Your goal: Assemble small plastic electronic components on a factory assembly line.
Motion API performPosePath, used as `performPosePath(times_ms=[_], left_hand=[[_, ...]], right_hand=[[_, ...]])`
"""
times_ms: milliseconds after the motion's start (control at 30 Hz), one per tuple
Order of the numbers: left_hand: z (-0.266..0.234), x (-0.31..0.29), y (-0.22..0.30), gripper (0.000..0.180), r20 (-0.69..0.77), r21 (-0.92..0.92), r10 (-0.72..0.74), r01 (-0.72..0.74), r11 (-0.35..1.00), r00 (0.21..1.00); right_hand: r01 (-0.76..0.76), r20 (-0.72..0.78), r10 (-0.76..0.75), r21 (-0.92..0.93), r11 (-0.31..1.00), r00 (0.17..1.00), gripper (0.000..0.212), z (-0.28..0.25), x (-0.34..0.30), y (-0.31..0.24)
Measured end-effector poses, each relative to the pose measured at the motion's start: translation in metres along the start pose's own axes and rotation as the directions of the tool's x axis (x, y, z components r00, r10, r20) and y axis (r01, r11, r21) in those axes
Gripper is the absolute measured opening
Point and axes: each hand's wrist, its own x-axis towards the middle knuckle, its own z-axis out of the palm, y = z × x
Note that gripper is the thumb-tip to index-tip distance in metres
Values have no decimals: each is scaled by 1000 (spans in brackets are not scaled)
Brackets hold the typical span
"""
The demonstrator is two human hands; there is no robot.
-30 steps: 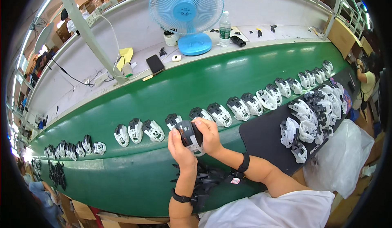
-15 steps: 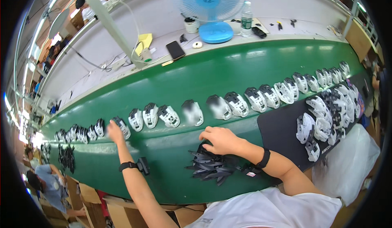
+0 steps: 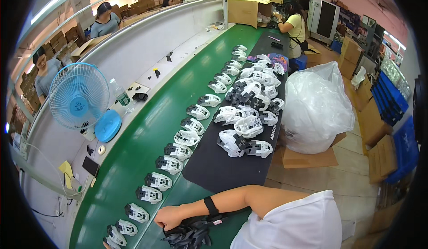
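Observation:
My right hand (image 3: 168,217) is closed, its fingers curled down at the edge of a pile of black, blade-shaped plastic parts (image 3: 189,235); whatever is in the fingers is hidden. A black strap (image 3: 211,206) circles that wrist. Only a sliver of my left hand (image 3: 106,246) shows at the lower edge, beside a white-and-black shell (image 3: 117,234) shaped like a computer mouse; its fingers cannot be made out. Similar mouse shells (image 3: 150,194) stand in a long row up the green bench (image 3: 120,175).
A dark mat (image 3: 232,173) bears heaped mouse shells (image 3: 249,126). Right of it, a large clear plastic bag (image 3: 317,111) bulges from a carton (image 3: 312,157). Along the left ledge are a blue fan (image 3: 79,102), a bottle (image 3: 120,94) and a phone (image 3: 90,165). A person in yellow (image 3: 295,28) works at the far end.
My view has swung to the right, bringing the mat and far bench end to the middle. My left hand has almost left the picture; the right stays by the black parts.

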Motion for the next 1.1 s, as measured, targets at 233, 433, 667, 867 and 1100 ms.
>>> performPosePath(times_ms=[233,433,667,867,1100], left_hand=[[-18,-12,3,41,208,142,-200,172,975,957],[-46,-1,31,45,-162,-356,-335,262,897,928],[-132,12,96,30,327,-940,-614,179,-292,718],[-223,1,189,30,310,-728,-410,-63,-682,858],[-227,1,242,25,400,-713,-259,122,-690,879]], right_hand=[[186,-123,-151,352,917,981,15,-12,-6,6],[118,-109,-107,98,988,988,19,-31,-13,2],[61,-29,-67,-165,984,997,30,-37,-7,-1],[119,118,-95,-215,969,988,30,-11,10,-10],[126,-268,-30,349,929,963,29,-44,3,-30]])
